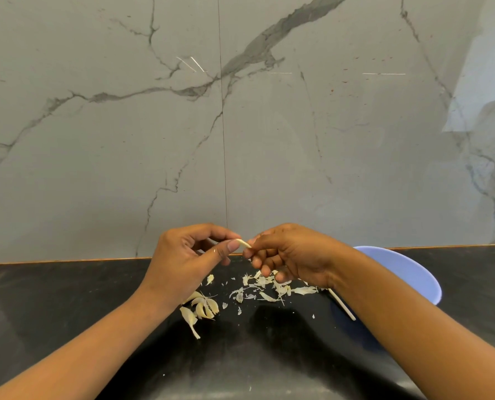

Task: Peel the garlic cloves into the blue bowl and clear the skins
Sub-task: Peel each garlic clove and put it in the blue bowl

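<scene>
Peeling step: clove pinched between both hands

I judge the skin is mid-strip. The left hand (188, 255) pinches a garlic clove (244, 243), only its pale tip showing. The right hand (292, 255) nips that tip. Loose skins (269, 287) lie under the right hand, unpeeled cloves (204, 306) under the left wrist. The blue bowl (407, 272) stands just behind the right wrist. Next I need a clean pull, then a drop there.

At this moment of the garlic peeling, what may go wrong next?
The left hand and right hand pinch the garlic piece above the black counter, not over the blue bowl; if it slips, it may fall among the skins. The right forearm passes close in front of the bowl and might knock it. The loose skins lie scattered and could be missed when clearing.
</scene>
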Demonstrator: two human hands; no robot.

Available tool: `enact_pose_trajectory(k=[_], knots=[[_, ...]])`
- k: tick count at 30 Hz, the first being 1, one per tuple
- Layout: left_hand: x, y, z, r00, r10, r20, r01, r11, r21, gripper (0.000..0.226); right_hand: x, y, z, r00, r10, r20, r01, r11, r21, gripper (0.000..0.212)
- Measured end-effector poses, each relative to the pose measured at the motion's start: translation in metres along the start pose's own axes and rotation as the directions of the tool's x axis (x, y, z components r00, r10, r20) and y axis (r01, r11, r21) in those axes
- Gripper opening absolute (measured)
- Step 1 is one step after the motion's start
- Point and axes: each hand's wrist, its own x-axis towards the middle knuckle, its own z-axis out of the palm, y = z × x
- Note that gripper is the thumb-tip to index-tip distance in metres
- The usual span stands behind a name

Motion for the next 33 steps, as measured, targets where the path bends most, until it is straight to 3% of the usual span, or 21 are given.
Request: enact_pose_trajectory(k=[3, 7, 12, 16, 22, 25, 28, 33], knots=[[0.001, -0.001, 0.001, 0.999, -0.043, -0.015, 0.043, 0.999, 0.019, 0.015, 0.000, -0.002, 0.001, 0.971, -0.193, -0.142, 0.179, 0.979, -0.102, 0.013], [0.003, -0.001, 0.001, 0.996, -0.092, -0.017, 0.092, 0.996, 0.011, 0.019, -0.001, -0.003, 0.001, 0.913, -0.377, -0.154, 0.316, 0.895, -0.315, 0.005], [0.004, 0.000, 0.001, 0.990, -0.144, 0.001, 0.144, 0.989, -0.039, 0.021, 0.000, 0.002, 0.003, 0.845, -0.509, -0.164, 0.365, 0.773, -0.519, 0.008], [0.004, 0.000, 0.001, 0.980, -0.198, 0.026, 0.200, 0.975, -0.102, 0.021, 0.003, 0.006, 0.006, 0.762, -0.639, -0.107, 0.378, 0.572, -0.728, 0.004], [0.004, 0.002, 0.003, 0.963, -0.256, 0.086, 0.267, 0.949, -0.167, 0.022, 0.003, 0.007, 0.010, 0.687, -0.727, -0.009, 0.330, 0.324, -0.887, 0.019], [0.003, 0.004, 0.004, 0.955, -0.278, 0.102, 0.294, 0.934, -0.203, 0.023, 0.004, 0.008, 0.013, 0.644, -0.765, 0.001, 0.305, 0.256, -0.917, 0.027], [0.003, 0.005, 0.005, 0.937, -0.329, 0.120, 0.350, 0.890, -0.293, 0.021, 0.004, 0.007, 0.013, 0.660, -0.750, -0.029, 0.300, 0.300, -0.906, 0.022], [0.004, 0.005, 0.005, 0.895, -0.421, 0.151, 0.444, 0.798, -0.408, 0.021, 0.008, 0.010, 0.008, 0.786, -0.582, -0.209, 0.290, 0.646, -0.706, 0.009]])
